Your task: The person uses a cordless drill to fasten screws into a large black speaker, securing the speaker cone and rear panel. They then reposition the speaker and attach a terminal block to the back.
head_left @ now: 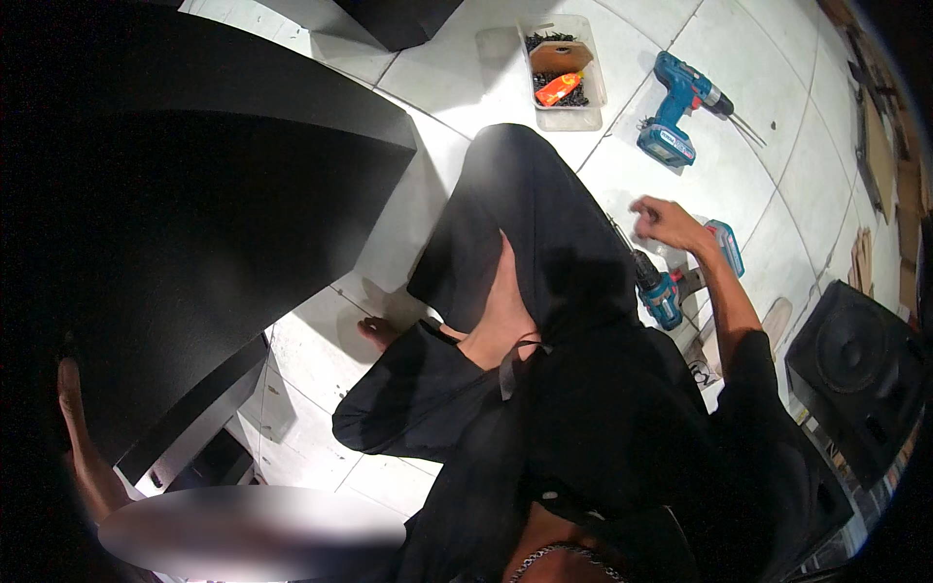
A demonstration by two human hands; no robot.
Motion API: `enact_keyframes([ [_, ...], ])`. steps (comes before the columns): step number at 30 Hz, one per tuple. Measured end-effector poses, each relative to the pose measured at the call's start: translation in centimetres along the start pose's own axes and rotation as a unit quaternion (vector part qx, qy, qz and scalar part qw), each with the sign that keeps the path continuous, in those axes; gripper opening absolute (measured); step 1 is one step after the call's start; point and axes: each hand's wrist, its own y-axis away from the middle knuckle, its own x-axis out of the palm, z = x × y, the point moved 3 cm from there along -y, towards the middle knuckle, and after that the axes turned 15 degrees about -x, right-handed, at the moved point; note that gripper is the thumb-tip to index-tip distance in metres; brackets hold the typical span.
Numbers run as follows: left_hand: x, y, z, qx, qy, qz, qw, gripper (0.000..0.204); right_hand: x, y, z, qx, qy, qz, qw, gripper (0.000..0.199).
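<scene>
A large black speaker cabinet with a textured surface fills the left side. At its far left edge, my left hand lies against it with a digit stretched out; its other fingers are lost in the dark. My right hand is raised over the floor right of my knee. Its fingers are curled together and slightly blurred, and anything between them is too small to tell. Just below that hand lies a blue cordless drill with a black chuck, partly behind my leg.
Farther off, a second blue cordless drill with a long bit lies on white floor tiles. A clear plastic box holds dark screws and an orange packet. A black speaker stands at the right.
</scene>
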Motion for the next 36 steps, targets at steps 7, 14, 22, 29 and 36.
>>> enact_keyframes([
  [7, -1.3, -0.8, 0.0, 0.034, -0.732, -0.274, 0.623, 0.083, 3.7, 11.0, -4.5, -0.069, 0.333, 0.110, 0.934, 0.074],
  [14, 6.6, -3.0, 3.8, 0.246, -0.779, -0.403, 0.412, 0.075, 3.8, 13.0, -4.6, -0.206, 0.299, -0.010, 0.932, 0.070],
  [22, 16.7, -4.1, 6.9, 0.396, -0.697, -0.297, 0.518, 0.055, 3.1, 14.2, 2.1, -0.221, 0.340, -0.130, 0.905, 0.069],
  [29, 15.8, -3.4, 7.4, 0.412, -0.683, -0.349, 0.491, 0.069, 3.2, 14.0, 19.5, -0.444, 0.205, -0.280, 0.826, 0.083],
  [36, 17.3, -3.5, 9.0, 0.522, -0.628, -0.388, 0.427, 0.052, 7.7, 14.3, 24.7, -0.317, -0.273, -0.258, 0.871, 0.040],
])
